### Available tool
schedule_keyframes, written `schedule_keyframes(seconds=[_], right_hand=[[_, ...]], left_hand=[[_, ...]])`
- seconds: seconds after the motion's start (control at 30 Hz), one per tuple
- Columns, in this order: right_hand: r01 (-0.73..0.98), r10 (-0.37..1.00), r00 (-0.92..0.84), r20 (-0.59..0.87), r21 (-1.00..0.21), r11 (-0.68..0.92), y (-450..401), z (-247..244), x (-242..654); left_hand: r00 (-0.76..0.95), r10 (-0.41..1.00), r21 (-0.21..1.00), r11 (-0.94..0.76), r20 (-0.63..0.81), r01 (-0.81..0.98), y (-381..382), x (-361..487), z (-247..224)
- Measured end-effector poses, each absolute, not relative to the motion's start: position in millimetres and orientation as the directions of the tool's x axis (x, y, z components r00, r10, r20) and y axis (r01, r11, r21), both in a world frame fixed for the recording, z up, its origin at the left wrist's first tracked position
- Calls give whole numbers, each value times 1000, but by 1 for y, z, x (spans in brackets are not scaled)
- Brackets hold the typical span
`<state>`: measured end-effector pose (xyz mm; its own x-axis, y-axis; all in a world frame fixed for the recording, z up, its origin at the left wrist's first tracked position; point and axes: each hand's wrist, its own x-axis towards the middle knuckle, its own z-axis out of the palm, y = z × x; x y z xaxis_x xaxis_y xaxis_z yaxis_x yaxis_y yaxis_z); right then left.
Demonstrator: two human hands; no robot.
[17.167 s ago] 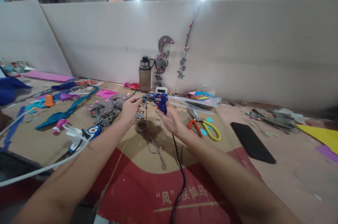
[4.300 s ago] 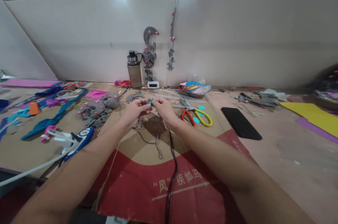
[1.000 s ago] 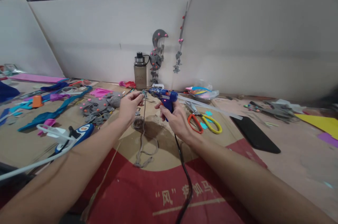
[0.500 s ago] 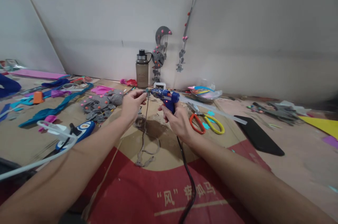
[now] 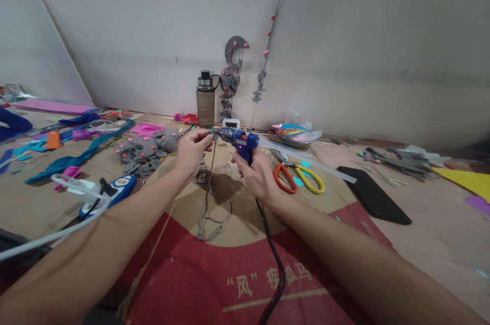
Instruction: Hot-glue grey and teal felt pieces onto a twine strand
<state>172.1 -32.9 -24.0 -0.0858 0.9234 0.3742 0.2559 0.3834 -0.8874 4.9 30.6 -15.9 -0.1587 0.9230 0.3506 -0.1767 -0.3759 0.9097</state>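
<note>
At the left of the desk (image 5: pixel 440 233), a heap of grey felt pieces dotted with pink and orange balls (image 5: pixel 140 150) lay beyond a blue-and-white plastic device (image 5: pixel 124 183) with a white cable. Right of the heap, the left hand (image 5: pixel 193 150) was found with its grip closed to a fingertip pinch on a small teal-and-grey piece (image 5: pixel 213 131), raised above the desk near the middle. A thin grey yarn cord (image 5: pixel 207 200) hung below it, its lower end lying loose on the cardboard.

Further right, the right hand (image 5: pixel 255 168) had its grip wrapped around the handle of a blue plastic glue gun (image 5: pixel 243 140), nozzle pointing left, small red light lit. Change noted: four seconds earlier both hands pinched the piece, without the gun; now the nozzle stood right at it. Contact could not be confirmed. In effect, the left hand alone supported the piece.

Red-and-yellow-handled scissors (image 5: pixel 295 167) and a flat black phone (image 5: pixel 375 196) lay at the right, untouched.
</note>
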Motion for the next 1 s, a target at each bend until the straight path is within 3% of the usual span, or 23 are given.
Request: schedule_keyframes(seconds=[0.2,0.5,0.57,0.7,0.77,0.87,1.0], right_hand=[[369,893,-27,449,-826,427,-33,-27,171],[341,887,1,462,-834,434,-32,-29,171],[288,900,10,435,-863,414,-33,-27,169],[-1,939,-26,342,-940,342,-28,-27,169],[-41,955,13,296,-954,296,-19,-29,175],[223,969,114,218,-956,189,1,-33,187],[558,991,100,84,-830,14,21,-33,199]], left_hand=[[-149,922,909,-379,357,-174,30,5,-16],[-138,937,912,-344,320,-223,28,6,-12],[-132,950,909,-310,284,-278,29,5,-11],[-123,978,899,-204,169,-387,30,2,-9],[-123,985,899,-164,124,-406,30,0,-9],[-119,987,915,-149,112,-375,31,-1,-10],[-135,974,943,-213,183,-255,31,1,-13]])
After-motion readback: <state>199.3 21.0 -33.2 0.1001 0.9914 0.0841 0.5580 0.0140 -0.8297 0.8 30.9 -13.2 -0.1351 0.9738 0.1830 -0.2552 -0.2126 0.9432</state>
